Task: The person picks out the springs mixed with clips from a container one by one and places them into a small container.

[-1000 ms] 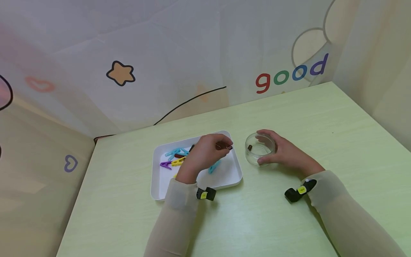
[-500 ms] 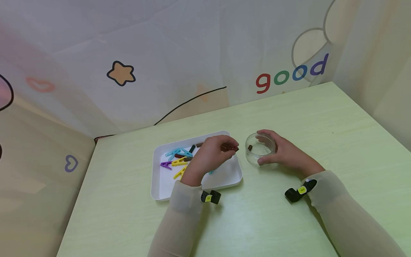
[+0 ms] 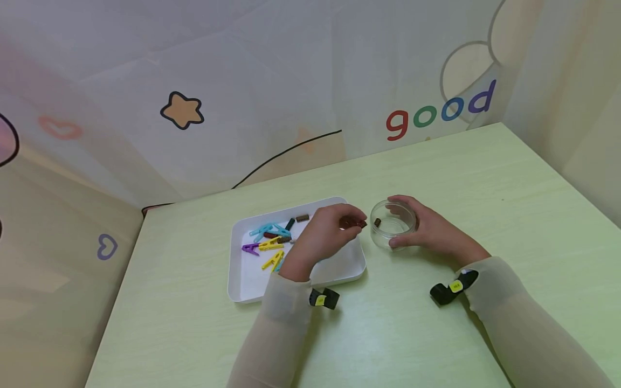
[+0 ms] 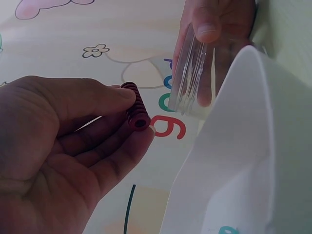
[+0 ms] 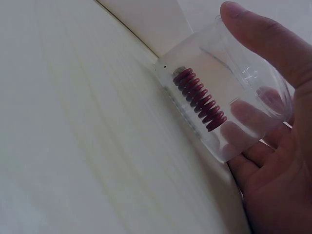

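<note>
A dark red coil spring [image 4: 135,108] is pinched between the thumb and fingers of my left hand [image 3: 324,234], over the tray's right edge and just left of the jar. My right hand [image 3: 429,231] grips the clear round jar [image 3: 380,238] from its right side, thumb toward me and fingers around the back. The jar is open at the top and stands on the table. Inside it lies another red spring [image 5: 200,100], seen through the wall in the right wrist view.
The white tray [image 3: 236,283] holds light blue clothespins [image 3: 262,230], yellow clothespins [image 3: 273,260], a purple clothespin [image 3: 250,248] and several springs, including a brown one [image 3: 303,218]. My left forearm crosses the tray's front rim. A printed curtain hangs behind the table.
My left hand has moved right with the spring, from above the tray to close beside the jar. The right hand and jar have stayed put.
</note>
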The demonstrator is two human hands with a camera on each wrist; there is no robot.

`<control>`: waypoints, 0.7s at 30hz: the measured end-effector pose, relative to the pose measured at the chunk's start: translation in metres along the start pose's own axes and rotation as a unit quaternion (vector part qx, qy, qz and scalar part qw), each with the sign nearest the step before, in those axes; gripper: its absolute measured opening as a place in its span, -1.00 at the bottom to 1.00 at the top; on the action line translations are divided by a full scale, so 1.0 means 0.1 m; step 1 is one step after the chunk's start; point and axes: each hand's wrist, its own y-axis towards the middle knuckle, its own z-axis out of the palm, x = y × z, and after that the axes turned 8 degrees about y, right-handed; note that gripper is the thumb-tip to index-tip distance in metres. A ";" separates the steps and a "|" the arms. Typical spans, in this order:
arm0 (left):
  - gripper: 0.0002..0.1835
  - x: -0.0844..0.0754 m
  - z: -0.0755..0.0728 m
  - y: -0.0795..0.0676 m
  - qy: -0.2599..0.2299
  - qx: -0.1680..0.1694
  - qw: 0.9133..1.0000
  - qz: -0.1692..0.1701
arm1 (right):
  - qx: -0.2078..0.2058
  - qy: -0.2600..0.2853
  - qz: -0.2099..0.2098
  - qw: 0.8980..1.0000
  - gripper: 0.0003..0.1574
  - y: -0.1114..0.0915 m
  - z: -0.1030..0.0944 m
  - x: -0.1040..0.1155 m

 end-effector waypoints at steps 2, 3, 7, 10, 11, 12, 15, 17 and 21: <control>-0.78 -0.01 0.01 0.01 0.003 -0.002 1.000 0.002 | 0.001 0.002 -0.002 1.000 0.20 0.00 0.00 0.00; -0.78 -0.01 0.02 0.01 0.005 -0.003 1.000 0.004 | 0.001 0.004 -0.003 1.000 0.20 0.00 0.00 0.00; -0.78 -0.03 0.03 0.03 0.010 -0.007 1.000 0.009 | 0.002 0.009 -0.005 1.000 0.19 0.01 0.00 0.00; -0.78 -0.05 0.04 0.04 0.014 -0.007 1.000 0.012 | 0.003 0.011 -0.007 1.000 0.18 0.01 0.00 0.00; -0.78 -0.05 0.05 0.04 0.016 -0.007 1.000 0.012 | 0.004 0.009 -0.008 1.000 0.18 0.01 -0.01 0.00; -0.78 -0.06 0.05 0.04 0.018 -0.007 1.000 0.011 | 0.004 0.009 -0.009 1.000 0.18 0.01 -0.01 0.00; -0.79 -0.07 0.05 0.05 0.023 -0.006 1.000 0.013 | 0.004 0.006 -0.009 1.000 0.17 0.01 -0.01 0.00; -0.79 -0.08 0.05 0.05 0.028 -0.005 1.000 0.013 | 0.004 0.005 -0.009 1.000 0.17 0.01 -0.01 -0.01; -0.79 -0.09 0.05 0.06 0.032 -0.009 0.999 0.020 | 0.004 0.004 -0.007 1.000 0.18 0.01 -0.01 -0.01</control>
